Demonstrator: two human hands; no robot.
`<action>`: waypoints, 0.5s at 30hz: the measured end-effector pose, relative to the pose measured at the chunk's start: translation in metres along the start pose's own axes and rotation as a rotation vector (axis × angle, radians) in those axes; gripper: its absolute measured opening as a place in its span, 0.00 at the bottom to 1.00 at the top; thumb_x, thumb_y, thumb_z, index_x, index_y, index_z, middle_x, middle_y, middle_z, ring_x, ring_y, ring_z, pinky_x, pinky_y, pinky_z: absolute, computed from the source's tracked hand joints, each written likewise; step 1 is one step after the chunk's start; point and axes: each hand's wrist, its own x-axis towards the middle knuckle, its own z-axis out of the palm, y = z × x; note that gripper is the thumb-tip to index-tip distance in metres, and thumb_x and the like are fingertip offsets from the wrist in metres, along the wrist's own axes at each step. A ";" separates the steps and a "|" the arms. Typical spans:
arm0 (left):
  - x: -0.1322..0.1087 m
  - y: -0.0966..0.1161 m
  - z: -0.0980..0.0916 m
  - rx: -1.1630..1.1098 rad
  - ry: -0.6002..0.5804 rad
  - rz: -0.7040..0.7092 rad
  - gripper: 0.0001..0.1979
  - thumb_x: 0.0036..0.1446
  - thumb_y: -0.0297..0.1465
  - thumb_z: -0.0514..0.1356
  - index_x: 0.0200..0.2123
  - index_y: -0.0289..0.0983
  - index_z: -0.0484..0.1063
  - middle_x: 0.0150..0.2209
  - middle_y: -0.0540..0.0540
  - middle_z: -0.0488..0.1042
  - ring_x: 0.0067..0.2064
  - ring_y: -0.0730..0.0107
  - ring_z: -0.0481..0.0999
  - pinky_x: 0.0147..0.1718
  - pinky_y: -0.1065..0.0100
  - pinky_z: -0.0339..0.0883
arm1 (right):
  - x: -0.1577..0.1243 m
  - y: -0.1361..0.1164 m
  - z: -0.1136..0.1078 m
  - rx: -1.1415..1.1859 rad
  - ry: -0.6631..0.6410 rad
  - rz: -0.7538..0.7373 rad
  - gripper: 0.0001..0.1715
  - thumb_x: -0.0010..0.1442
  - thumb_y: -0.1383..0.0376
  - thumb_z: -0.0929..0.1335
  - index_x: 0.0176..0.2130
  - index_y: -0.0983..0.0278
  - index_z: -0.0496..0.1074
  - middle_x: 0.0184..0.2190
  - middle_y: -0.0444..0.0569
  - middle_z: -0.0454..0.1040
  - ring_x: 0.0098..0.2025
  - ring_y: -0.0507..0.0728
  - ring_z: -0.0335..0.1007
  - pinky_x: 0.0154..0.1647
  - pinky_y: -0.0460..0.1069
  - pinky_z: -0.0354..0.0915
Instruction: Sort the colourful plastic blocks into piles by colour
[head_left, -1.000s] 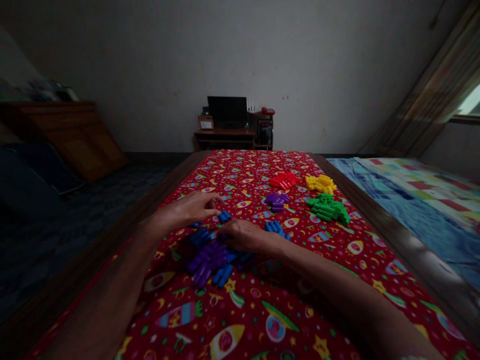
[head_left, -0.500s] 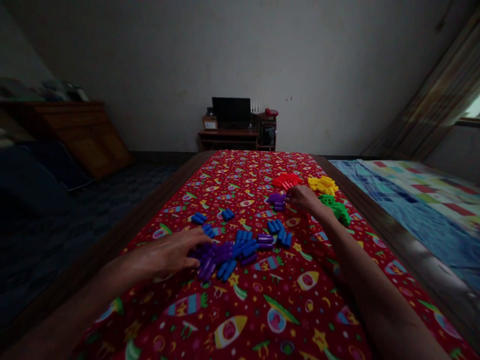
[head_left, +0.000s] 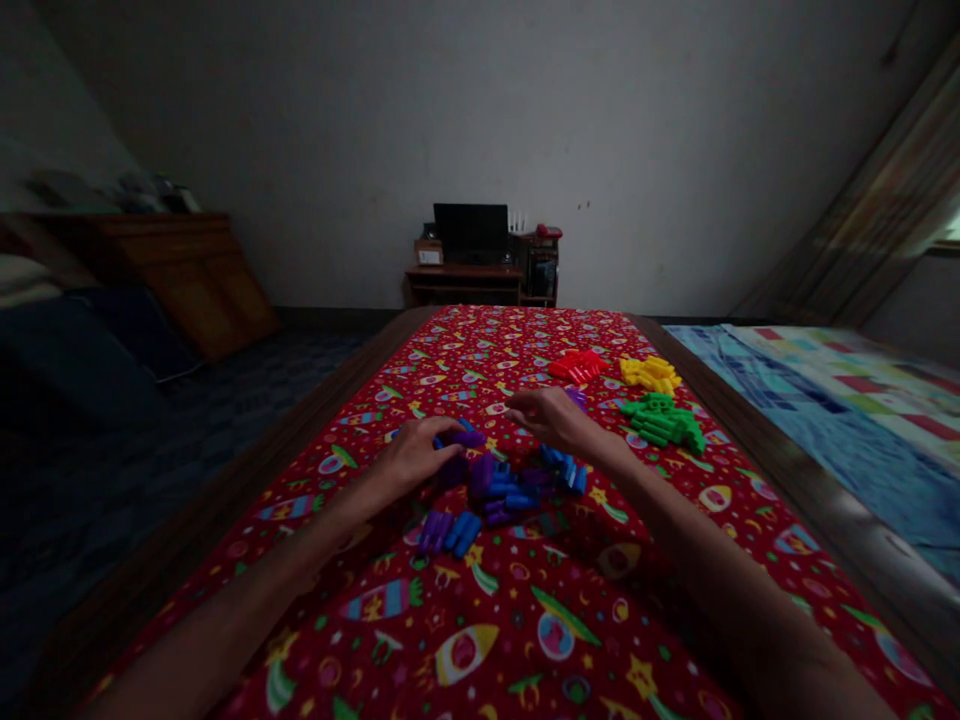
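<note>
Head view: left hand down on the near pile, fingertips pinched narrow on a purple block at the pile's far left edge. Right hand hovers palm down just past the pile, fingers loosely curled, grip half open, can't tell if anything is in it. Mixed blue and purple blocks lie loose on the red rocket-print cloth covering the worktop, between and just below both hands. Sorted piles further out on the right side: red blocks, yellow blocks, green blocks, each apart from the others; a bit of purple shows right behind the right hand. Patchwork blanket to the right of the worktop, small desk with dark monitor at the far wall
</note>
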 end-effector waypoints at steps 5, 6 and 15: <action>0.034 0.011 0.014 -0.098 0.030 0.002 0.13 0.51 0.35 0.60 0.39 0.38 0.77 0.39 0.47 0.81 0.41 0.62 0.79 0.42 0.66 0.71 | 0.005 -0.013 0.044 0.114 0.023 -0.057 0.14 0.63 0.65 0.64 0.46 0.68 0.71 0.27 0.47 0.74 0.25 0.50 0.61 0.27 0.44 0.50; 0.036 0.010 0.014 -0.093 -0.007 0.008 0.15 0.51 0.36 0.60 0.41 0.38 0.77 0.40 0.46 0.81 0.42 0.61 0.79 0.43 0.65 0.71 | 0.005 -0.008 0.047 0.090 0.034 -0.027 0.14 0.63 0.64 0.64 0.46 0.68 0.71 0.28 0.48 0.74 0.25 0.50 0.61 0.27 0.45 0.50; -0.020 0.064 0.017 0.117 -0.199 0.489 0.31 0.59 0.47 0.56 0.63 0.43 0.59 0.65 0.41 0.59 0.65 0.52 0.57 0.61 0.51 0.54 | -0.007 0.075 0.007 -0.288 0.279 0.363 0.17 0.63 0.64 0.62 0.46 0.68 0.74 0.39 0.58 0.77 0.42 0.58 0.70 0.43 0.49 0.61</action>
